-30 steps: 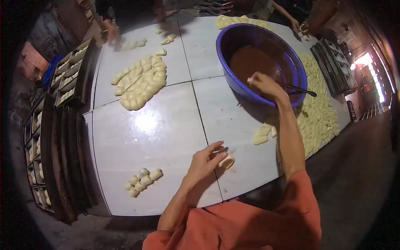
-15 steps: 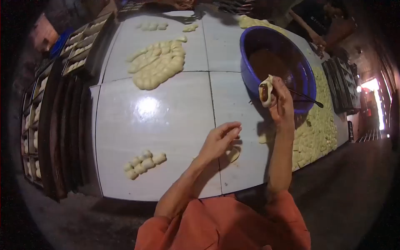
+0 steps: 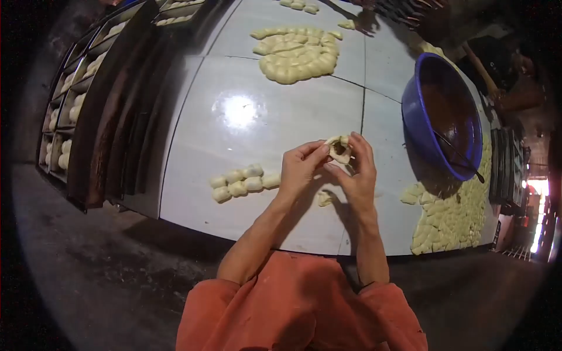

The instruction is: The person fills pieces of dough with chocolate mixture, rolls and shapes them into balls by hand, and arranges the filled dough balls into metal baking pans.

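Over the table, my left hand (image 3: 300,167) and my right hand (image 3: 358,174) hold one piece of dough (image 3: 341,158) between them. Fingers and thumbs pinch its rim from both sides. The dough is cupped, with a dark hollow in its middle; brown filling is hard to make out there. Below my hands a small flattened bit of dough (image 3: 325,199) lies on the tabletop. To the left is a short double row of rounded dough balls (image 3: 237,187). A blue basin (image 3: 412,111) of brown paste stands to the right, with a dark-handled stick (image 3: 453,149) leaning in it.
Flat dough pieces (image 3: 448,225) cover the table's right side. Farther back lies a large cluster of dough lumps (image 3: 298,61). Wooden trays of dough balls (image 3: 64,155) are stacked at the left. A co-worker's arm (image 3: 483,70) shows beyond the basin.
My right hand has come away from the basin, bringing the filled dough left to my left hand. Both hands now grip it. The camera view has shifted, too.
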